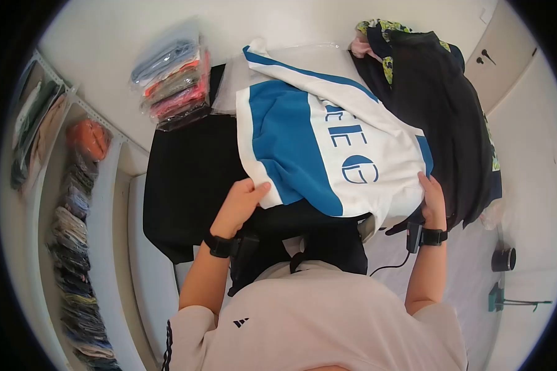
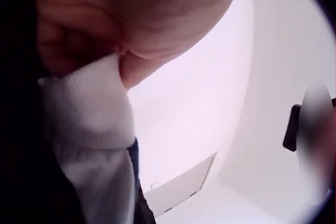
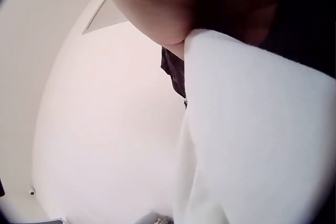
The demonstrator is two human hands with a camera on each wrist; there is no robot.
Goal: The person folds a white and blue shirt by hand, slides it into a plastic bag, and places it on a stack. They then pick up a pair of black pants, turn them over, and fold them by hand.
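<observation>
A white and blue sweatshirt with large blue letters lies spread over the black-covered table. One of its sleeves is folded back across the top, slanting to the upper left. My left hand pinches the lower corner at the white ribbed hem, thumb on top. On the other side, my right hand grips the garment's edge near a blue patch by the shoulder. White cloth hangs from that hand in the right wrist view, where the fingertips are in shadow.
A stack of bagged folded clothes stands at the back left. Clear plastic bags lie behind the sweatshirt. Dark garments are heaped at the right. Shelves with bagged clothes line the left wall.
</observation>
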